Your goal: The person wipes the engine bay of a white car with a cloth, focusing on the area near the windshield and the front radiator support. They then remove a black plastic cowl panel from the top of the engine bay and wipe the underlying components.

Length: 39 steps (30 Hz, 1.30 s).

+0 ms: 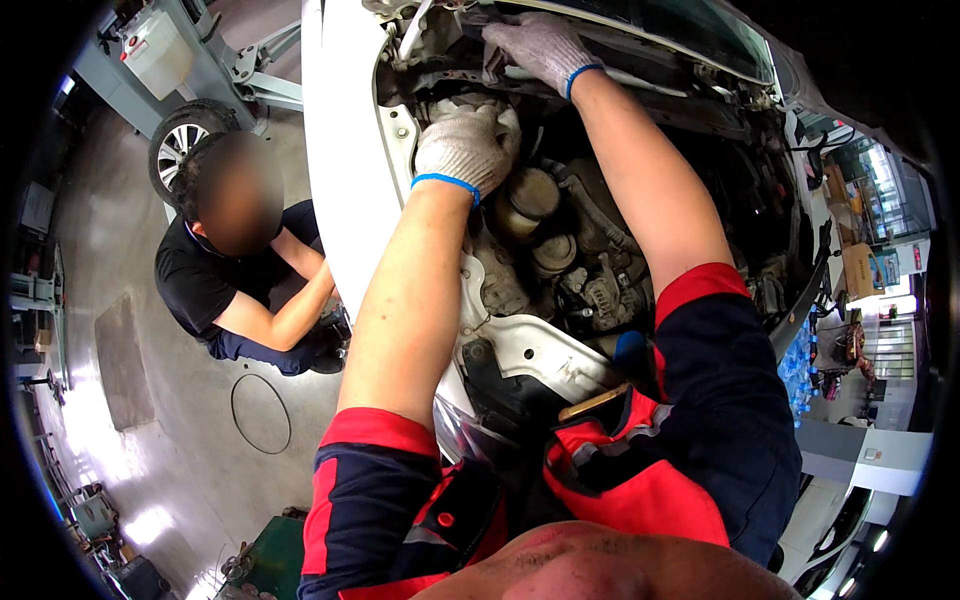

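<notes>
Both my hands wear whitish knitted work gloves with blue cuffs, over the open engine bay point(600, 240) of a white car. My left hand point(467, 148) is curled down into the bay's far left corner, beside the white inner fender edge point(398, 130). Its fingertips, and whatever they grip, are hidden. Farther back and to the right, my right hand point(540, 48) bends its fingers over a dark part point(478, 20) below the windshield. A round-topped reservoir point(533, 193) sits just right of my left wrist, with a ribbed hose point(595, 210) next to it.
A co-worker in a black shirt point(190, 290) crouches beside the car at left. Behind them are a wheel point(190, 140) and a lift post point(215, 70). A thin black ring point(260, 413) lies on the floor. Bottled water packs point(797, 370) stand at right.
</notes>
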{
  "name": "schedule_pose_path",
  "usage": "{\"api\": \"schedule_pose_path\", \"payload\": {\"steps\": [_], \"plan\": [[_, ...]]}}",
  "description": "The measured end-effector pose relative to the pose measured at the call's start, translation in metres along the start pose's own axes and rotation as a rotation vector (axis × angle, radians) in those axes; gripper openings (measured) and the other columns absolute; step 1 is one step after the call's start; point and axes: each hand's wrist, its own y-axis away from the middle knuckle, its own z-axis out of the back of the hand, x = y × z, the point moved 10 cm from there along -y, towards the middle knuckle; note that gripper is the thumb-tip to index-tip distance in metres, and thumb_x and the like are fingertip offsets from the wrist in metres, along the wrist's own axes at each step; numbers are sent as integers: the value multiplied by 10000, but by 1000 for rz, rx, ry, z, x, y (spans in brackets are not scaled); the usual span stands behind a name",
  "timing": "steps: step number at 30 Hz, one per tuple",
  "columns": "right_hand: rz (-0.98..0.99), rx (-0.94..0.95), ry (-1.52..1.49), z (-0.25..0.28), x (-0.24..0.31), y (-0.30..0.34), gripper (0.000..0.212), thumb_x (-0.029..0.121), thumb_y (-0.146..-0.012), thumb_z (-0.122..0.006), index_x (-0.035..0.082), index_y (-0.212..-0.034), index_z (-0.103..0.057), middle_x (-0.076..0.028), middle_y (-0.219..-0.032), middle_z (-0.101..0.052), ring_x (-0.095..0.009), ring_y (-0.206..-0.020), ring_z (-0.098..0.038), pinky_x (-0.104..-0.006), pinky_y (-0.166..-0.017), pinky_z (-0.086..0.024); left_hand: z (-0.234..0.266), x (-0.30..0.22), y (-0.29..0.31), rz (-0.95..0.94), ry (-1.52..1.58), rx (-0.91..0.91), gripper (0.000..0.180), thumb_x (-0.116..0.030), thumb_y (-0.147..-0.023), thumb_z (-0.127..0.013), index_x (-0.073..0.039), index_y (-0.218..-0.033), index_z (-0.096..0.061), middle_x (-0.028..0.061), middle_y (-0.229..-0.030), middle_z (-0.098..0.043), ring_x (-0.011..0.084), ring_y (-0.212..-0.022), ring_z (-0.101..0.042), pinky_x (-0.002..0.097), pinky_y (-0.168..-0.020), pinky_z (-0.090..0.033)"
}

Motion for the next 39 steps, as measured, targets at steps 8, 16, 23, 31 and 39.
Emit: {"api": "schedule_pose_path", "payload": {"steps": [8, 16, 23, 31, 39], "plan": [[-23, -90, -306, -19, -10, -12, 422, 389, -854, -634, -4, -980, -725, -136, -789, -696, -220, -765, -662, -401, -739, -513, -2, 0, 1, 25, -27, 40, 467, -410, -1012, -448, -55, -1188, -694, 243, -1137, -719, 431, -1062, -692, 512, -937, -552], [-50, -81, -264, -15, 19, -11, 456, 379, -942, -574, 31, -1220, -674, -283, -1235, -679, -420, -1200, -638, -464, -1005, -496, -2, 3, 1, 38, -34, 75, 434, -410, -1019, -464, -88, -1195, -695, 237, -1133, -722, 419, -1073, -690, 504, -940, -553], [230, 8, -220, -25, 24, -28, 361, 325, -941, -566, 39, -1130, -680, -256, -1033, -717, -408, -999, -685, -476, -874, -514, -6, 0, -2, -1, -7, 79, 478, -439, -964, -538, -83, -1268, -636, 287, -1155, -692, 448, -1069, -674, 533, -930, -541], [54, -35, -71, -19, 28, -17, 487, 316, -861, -575, 29, -1244, -663, -304, -1198, -685, -438, -1183, -643, -484, -1025, -501, -7, 3, -2, 10, -40, 70, 465, -433, -966, -537, -65, -1233, -636, 298, -1112, -697, 446, -1041, -682, 528, -902, -546], [95, 2, 42, -31, 27, -27, 453, 266, -899, -548, -61, -1192, -661, -345, -1171, -673, -443, -1157, -655, -490, -1022, -502, -14, -1, -4, -6, -25, 56, 462, -430, -962, -543, -66, -1232, -637, 290, -1042, -712, 454, -1010, -686, 536, -882, -546]]}}
